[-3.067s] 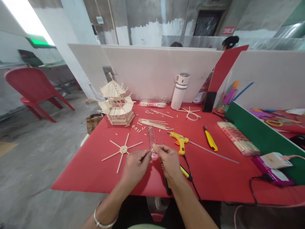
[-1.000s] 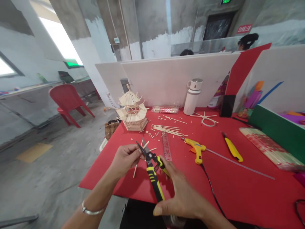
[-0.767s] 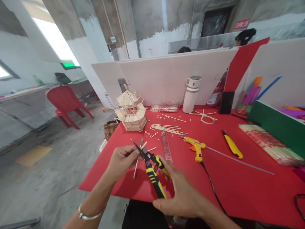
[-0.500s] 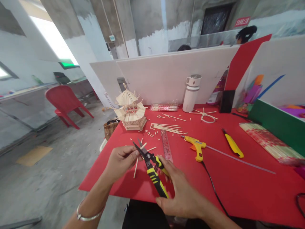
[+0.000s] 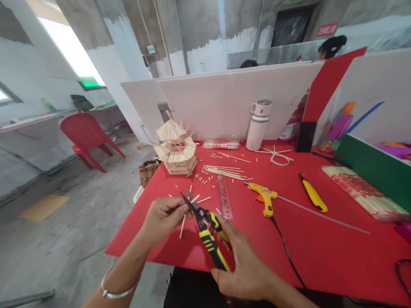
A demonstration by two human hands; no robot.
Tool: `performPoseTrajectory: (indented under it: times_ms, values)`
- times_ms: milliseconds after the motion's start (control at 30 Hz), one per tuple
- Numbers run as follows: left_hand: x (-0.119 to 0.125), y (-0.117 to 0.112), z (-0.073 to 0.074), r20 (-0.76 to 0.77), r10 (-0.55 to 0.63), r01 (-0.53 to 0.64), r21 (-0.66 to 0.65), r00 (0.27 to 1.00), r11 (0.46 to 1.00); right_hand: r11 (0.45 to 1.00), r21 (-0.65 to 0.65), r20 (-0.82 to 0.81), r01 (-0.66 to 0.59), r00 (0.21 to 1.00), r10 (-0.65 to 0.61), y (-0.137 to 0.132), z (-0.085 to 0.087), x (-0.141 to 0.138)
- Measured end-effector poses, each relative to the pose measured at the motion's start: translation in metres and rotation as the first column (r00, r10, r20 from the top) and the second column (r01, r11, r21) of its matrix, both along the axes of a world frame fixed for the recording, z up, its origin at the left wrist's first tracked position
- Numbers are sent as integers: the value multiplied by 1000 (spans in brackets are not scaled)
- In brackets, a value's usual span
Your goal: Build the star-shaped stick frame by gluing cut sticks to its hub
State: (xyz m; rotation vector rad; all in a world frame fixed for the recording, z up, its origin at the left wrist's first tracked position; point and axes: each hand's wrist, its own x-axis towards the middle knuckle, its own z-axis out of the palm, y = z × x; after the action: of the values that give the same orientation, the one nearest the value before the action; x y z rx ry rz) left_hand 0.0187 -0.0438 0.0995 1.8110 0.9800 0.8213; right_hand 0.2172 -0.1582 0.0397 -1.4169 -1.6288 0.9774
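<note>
My right hand [image 5: 245, 265] grips the yellow-and-black handles of a pair of cutters [image 5: 205, 233], whose blades stand apart and point up and left. My left hand [image 5: 163, 220] is pinched on a small wooden stick piece held at the blades. A star of thin sticks [image 5: 189, 205] lies on the red table [image 5: 321, 252] just under and beyond my left hand. A clear ruler [image 5: 224, 196] lies just right of the blades.
A stick pagoda model [image 5: 175, 147] stands at the back left, loose sticks [image 5: 224, 172] beside it. A yellow glue gun [image 5: 265, 197] with its cord, a yellow knife [image 5: 313, 196], a white flask [image 5: 258, 125] and white partition boards are about. A red chair [image 5: 85, 137] stands at left.
Three seconds ago both hands held a stick at the ruler. My right hand has since picked up the cutters; over the last second both hands have barely moved.
</note>
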Motion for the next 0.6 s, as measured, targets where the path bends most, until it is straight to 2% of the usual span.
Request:
performPoseTrajectory:
  times_ms: [133,233,367,433,467,500,567,600]
  values:
    - [1,-2,2,2,10,-10,-1,1000,1000,1000,-18,-116,8,993,-10,3,-4,-3]
    - [2,0,1,-15,14,-14,8,1000,1000,999,-32,-135,1,991,-6,7,-4,-5]
    - [4,2,0,-81,1,5,71,997,997,999,-35,-163,10,987,-16,10,-4,-8]
    - [4,-1,2,-143,44,-20,162,989,987,999,-41,-236,21,971,-30,12,-6,-10]
    - [4,-4,3,-169,118,-73,254,979,964,998,-51,-281,23,959,-36,13,-8,-11]
    - [5,-8,4,-164,232,-156,376,959,913,997,-67,-326,23,945,-44,15,-9,-12]
    - [7,-19,6,-52,468,-349,594,882,725,993,-111,-399,25,914,-68,19,-9,-13]
    - [10,-25,6,40,528,-430,634,848,643,991,-128,-421,34,903,-85,21,-9,-13]
